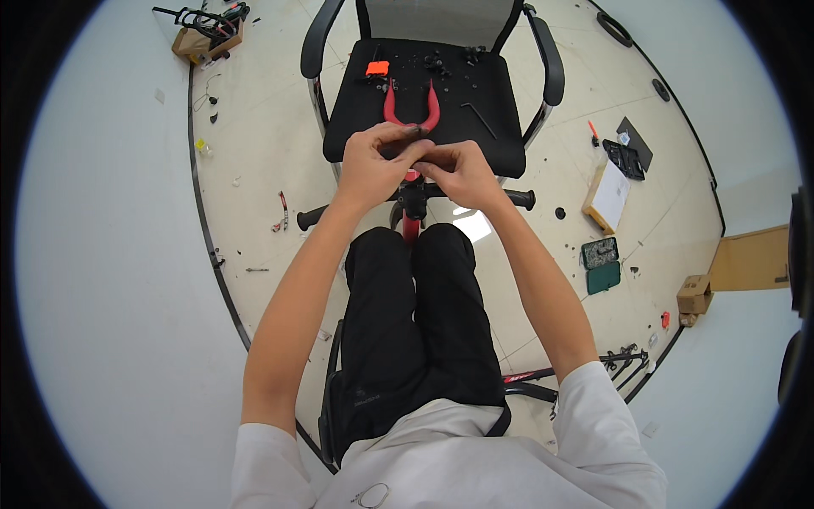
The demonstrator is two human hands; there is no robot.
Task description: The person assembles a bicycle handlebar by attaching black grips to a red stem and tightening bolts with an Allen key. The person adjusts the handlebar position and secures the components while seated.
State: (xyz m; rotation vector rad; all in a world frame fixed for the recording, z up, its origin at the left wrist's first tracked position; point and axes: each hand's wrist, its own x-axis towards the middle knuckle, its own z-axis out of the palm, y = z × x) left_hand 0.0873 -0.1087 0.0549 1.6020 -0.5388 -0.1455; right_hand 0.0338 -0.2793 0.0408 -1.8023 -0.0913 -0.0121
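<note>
A red bicycle fork (434, 106) lies with its two legs pointing away from me over the black chair seat (352, 127). Close to its near end, my left hand (376, 168) and my right hand (465, 174) meet, fingers bent and pinched together. Whatever sits between the fingertips is hidden by them. Just below the hands is a black handlebar (524, 200) with a grip at each end, and its dark stem (413, 202) sits in the middle. A red tube (411, 229) runs from there down between my knees.
On the seat lie a hex key (480, 120), an orange piece (377, 68) and several small black parts (437, 65). At the right, the floor holds an open green case (603, 277), a black tool case (625, 159) and a white-topped box (607, 199). A cardboard box (188, 42) stands far left.
</note>
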